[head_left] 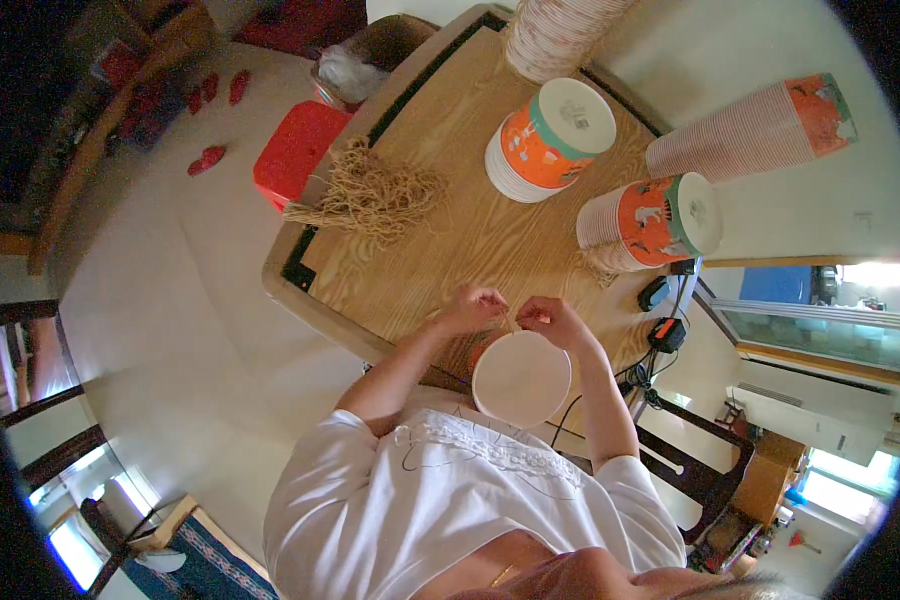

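A paper bucket [522, 380] with a white mouth rests at the table's near edge, close against my body, its opening facing up toward me. Just beyond its rim my left hand [473, 309] is closed in a pinch. My right hand [552, 320] is pinched close beside it, above the rim. A short, thin tan cord [511, 322] shows between the fingertips of both hands; its ends are hidden. Farther left on the table lies a loose bundle of tan twine cords [375, 195].
Nested stacks of orange and green paper buckets [552, 140] stand on the wooden table [450, 245], another bucket stack [650, 222] right of them. Black chargers [665, 333] with cables lie at the right edge. A red stool [298, 152] stands beyond the left edge.
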`<state>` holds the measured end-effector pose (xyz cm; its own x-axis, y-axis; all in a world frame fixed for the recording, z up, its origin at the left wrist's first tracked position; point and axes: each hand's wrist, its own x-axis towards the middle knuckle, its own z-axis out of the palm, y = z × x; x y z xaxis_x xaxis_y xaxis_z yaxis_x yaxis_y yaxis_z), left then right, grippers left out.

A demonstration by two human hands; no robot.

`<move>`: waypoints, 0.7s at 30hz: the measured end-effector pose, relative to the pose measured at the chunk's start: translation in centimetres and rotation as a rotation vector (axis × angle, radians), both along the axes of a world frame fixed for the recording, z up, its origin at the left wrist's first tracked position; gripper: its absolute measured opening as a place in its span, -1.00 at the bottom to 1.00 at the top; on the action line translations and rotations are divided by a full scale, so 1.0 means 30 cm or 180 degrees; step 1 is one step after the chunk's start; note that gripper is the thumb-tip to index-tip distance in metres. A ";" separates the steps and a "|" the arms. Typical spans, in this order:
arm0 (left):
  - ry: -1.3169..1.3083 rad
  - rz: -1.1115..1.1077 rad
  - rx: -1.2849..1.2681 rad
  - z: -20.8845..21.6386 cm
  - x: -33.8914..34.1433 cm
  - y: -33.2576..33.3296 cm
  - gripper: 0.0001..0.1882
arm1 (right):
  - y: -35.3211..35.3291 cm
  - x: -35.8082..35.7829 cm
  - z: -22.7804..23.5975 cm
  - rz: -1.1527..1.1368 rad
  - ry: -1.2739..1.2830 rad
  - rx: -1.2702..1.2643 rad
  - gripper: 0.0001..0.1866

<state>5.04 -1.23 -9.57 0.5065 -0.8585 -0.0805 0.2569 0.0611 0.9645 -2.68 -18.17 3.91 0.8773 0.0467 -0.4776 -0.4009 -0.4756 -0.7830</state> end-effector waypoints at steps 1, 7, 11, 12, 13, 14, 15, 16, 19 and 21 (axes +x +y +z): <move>0.0317 0.0221 -0.0053 -0.019 0.003 -0.002 -0.84 | -0.001 0.001 -0.002 -0.0003 -0.0052 0.0064 -0.91; -0.0439 0.0047 0.0491 0.114 0.030 -0.010 -0.75 | -0.025 0.018 -0.021 0.0258 -0.0206 -0.0002 -0.88; -0.0732 -0.0044 0.1082 0.155 0.033 -0.010 -0.80 | -0.029 0.046 -0.047 0.0188 0.0031 0.0419 -0.86; -0.0745 0.0008 0.1078 0.156 0.031 -0.009 -0.81 | -0.030 0.052 -0.052 0.0189 0.0034 0.0429 -0.86; -0.0759 0.0059 0.1074 0.157 0.030 -0.008 -0.81 | -0.032 0.056 -0.057 0.0329 -0.0171 0.0402 -0.86; -0.0754 0.0066 0.1089 0.146 0.028 -0.008 -0.81 | -0.030 0.064 -0.059 0.0479 -0.0377 0.0377 -0.87; -0.0765 0.0001 0.1129 0.136 0.027 -0.008 -0.81 | -0.029 0.070 -0.059 0.0488 -0.0373 0.0391 -0.87; -0.0775 -0.0064 0.1168 0.126 0.026 -0.007 -0.81 | -0.028 0.076 -0.057 0.0599 -0.0398 0.0348 -0.88; -0.0769 -0.0100 0.1143 0.122 0.023 -0.004 -0.84 | -0.037 0.088 -0.066 0.0852 -0.0504 0.0285 -0.89; -0.0676 -0.0076 0.1157 0.111 0.016 -0.007 -0.84 | -0.046 0.092 -0.074 0.0993 -0.0589 0.0257 -0.89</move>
